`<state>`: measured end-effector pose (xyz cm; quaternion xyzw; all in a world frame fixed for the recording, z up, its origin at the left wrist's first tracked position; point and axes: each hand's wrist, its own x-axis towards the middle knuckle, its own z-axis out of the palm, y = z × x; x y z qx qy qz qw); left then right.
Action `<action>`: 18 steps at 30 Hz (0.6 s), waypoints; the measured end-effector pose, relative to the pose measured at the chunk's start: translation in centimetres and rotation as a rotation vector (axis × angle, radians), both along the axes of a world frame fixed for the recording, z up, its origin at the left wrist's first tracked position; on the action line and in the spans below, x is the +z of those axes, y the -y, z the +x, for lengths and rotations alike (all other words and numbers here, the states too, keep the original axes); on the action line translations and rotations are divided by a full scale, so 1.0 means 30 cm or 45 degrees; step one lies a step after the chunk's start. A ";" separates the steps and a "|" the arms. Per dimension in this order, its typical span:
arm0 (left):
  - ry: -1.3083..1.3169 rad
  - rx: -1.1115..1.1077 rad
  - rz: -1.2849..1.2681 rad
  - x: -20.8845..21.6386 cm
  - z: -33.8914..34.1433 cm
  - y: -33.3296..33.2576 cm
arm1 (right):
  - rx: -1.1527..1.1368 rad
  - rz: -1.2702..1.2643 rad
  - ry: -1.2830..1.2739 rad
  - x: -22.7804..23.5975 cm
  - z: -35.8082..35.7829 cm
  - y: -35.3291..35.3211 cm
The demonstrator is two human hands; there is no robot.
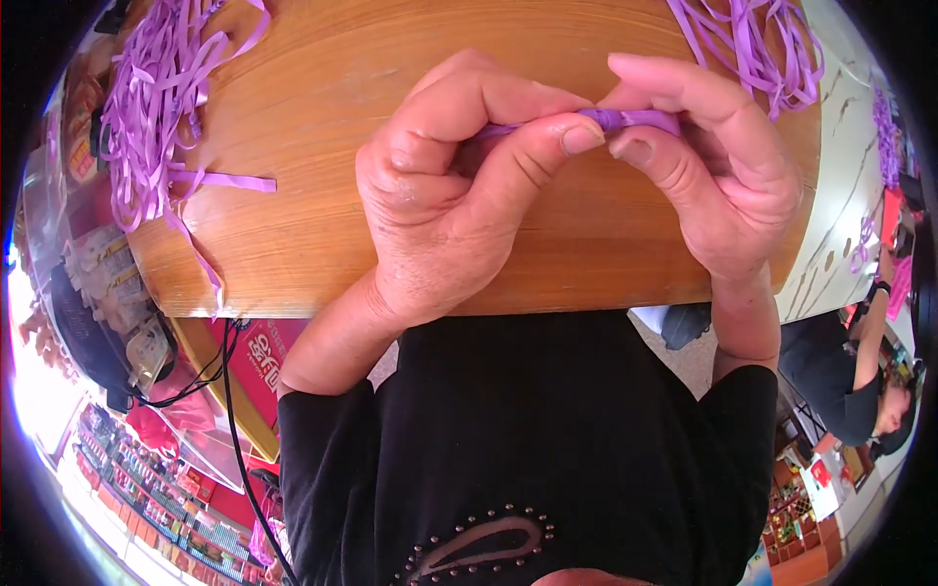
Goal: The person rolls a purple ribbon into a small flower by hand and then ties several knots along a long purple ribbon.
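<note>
The left hand sits just left of the centre of the view, over the wooden table; its fingers are curled in tight and the thumb presses against the forefinger, pinching one end of a short purple ribbon piece; the right hand lies at about two o'clock from the centre, fingers bent over and thumb tucked under, closed on the other end of the same ribbon piece; the two thumbs nearly touch, tip to tip, and the ribbon runs between the hands as a narrow twisted band, held just above the table top; how much of it is hidden inside the left fist I cannot tell.

At ten o'clock a loose heap of purple ribbon strips spreads over the left edge of the table, with single strands trailing toward the near rim; at one o'clock a second tangle of purple strips lies on the far right of the table, well apart from the first heap and just beyond the right hand.

The person's black top fills the view at six o'clock; a black cable hangs below the table edge at eight o'clock; another person in dark clothes is bent over at four o'clock, well apart from the table.
</note>
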<state>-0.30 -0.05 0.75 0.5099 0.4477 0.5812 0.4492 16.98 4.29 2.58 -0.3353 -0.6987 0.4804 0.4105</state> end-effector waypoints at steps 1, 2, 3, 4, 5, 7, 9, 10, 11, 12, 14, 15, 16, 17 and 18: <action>-0.014 -0.019 -0.019 0.003 -0.002 0.000 | 0.005 0.025 0.001 -0.003 0.001 -0.003; -0.028 -0.040 -0.038 0.006 -0.003 0.001 | 0.010 0.050 0.003 -0.007 0.004 -0.008; -0.028 -0.040 -0.038 0.008 -0.002 0.000 | 0.009 0.050 0.002 -0.012 0.008 -0.023; 0.025 -0.057 -0.033 0.010 -0.001 0.000 | 0.106 0.244 0.057 -0.017 0.014 -0.044; 0.078 -0.074 -0.028 0.011 0.000 0.000 | 0.202 0.438 0.113 -0.019 0.020 -0.058; 0.051 -0.082 0.027 -0.005 -0.002 -0.004 | 0.220 0.464 0.138 -0.017 0.027 -0.067; 0.023 -0.089 0.080 -0.008 -0.006 -0.003 | 0.240 0.487 0.163 -0.017 0.030 -0.064; -0.089 -0.070 0.072 -0.001 -0.008 0.001 | 0.228 0.556 0.202 -0.016 0.031 -0.057; -0.201 -0.051 0.063 0.006 -0.008 0.005 | 0.217 0.624 0.240 -0.017 0.031 -0.053; -0.200 -0.053 0.059 0.011 -0.009 0.008 | 0.217 0.620 0.240 -0.019 0.029 -0.054; -0.290 -0.043 0.026 0.019 -0.011 0.012 | 0.212 0.808 0.245 -0.023 0.027 -0.059; -0.291 -0.046 0.020 0.018 -0.012 0.011 | 0.210 0.801 0.244 -0.025 0.027 -0.059; -0.318 -0.060 0.025 0.015 -0.013 0.008 | 0.217 0.841 0.269 -0.026 0.031 -0.059; -0.345 -0.075 0.031 0.013 -0.014 0.006 | 0.223 0.880 0.294 -0.026 0.034 -0.060; -0.347 -0.075 0.023 0.013 -0.016 0.003 | 0.224 0.873 0.291 -0.025 0.037 -0.061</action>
